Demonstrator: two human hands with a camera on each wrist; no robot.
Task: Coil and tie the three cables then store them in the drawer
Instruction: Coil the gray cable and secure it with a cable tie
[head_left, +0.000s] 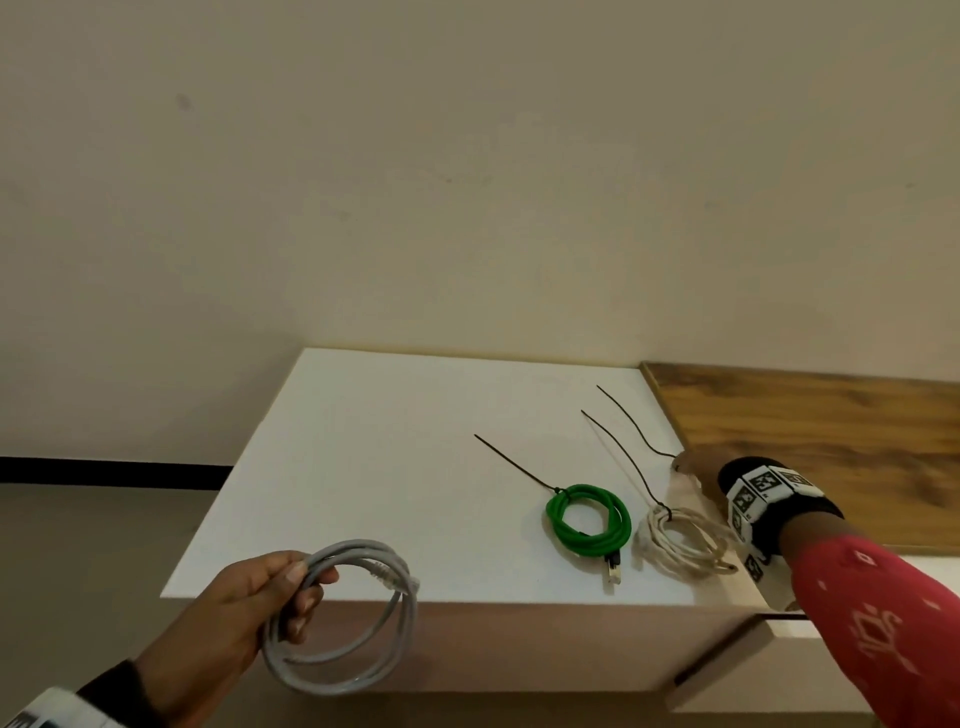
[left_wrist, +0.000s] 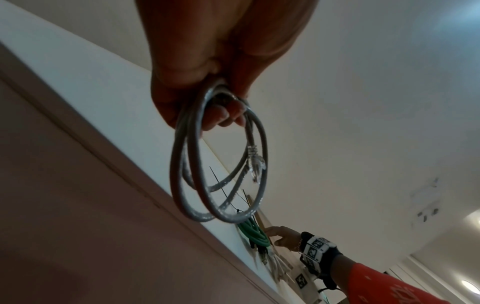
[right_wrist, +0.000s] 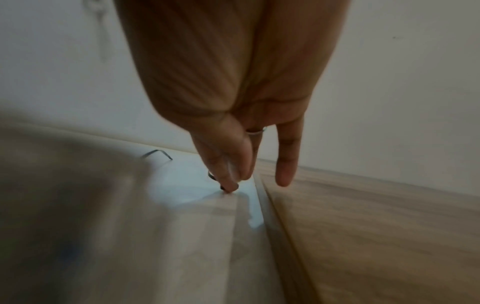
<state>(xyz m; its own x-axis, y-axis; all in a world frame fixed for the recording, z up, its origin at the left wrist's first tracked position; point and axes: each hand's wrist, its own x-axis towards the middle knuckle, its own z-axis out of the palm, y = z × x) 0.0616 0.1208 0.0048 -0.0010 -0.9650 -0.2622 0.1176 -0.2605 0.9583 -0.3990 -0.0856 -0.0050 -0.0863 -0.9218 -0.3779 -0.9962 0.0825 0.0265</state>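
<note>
White cabinet top (head_left: 363, 441) | green cable (head_left: 589, 519), white cable (head_left: 680, 540) tied | left hand (head_left: 234, 618) grips grey cable (head_left: 343, 623)

Grey cable (head_left: 343, 618), green cable (head_left: 588, 519), white cable (head_left: 680, 540), red patterned sleeve (head_left: 878, 639).

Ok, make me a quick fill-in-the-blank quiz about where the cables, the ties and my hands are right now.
1. The left hand grips the coiled ____ cable, which has no tie on it.
2. Of the two coils lying on the white cabinet top, the one nearer the left hand is ____.
3. The white cable already has a black ____ fastened round its coil.
4. The right hand pinches the end of the loose tie beside the ____ panel.

Missing words: grey; green; tie; wooden
</note>
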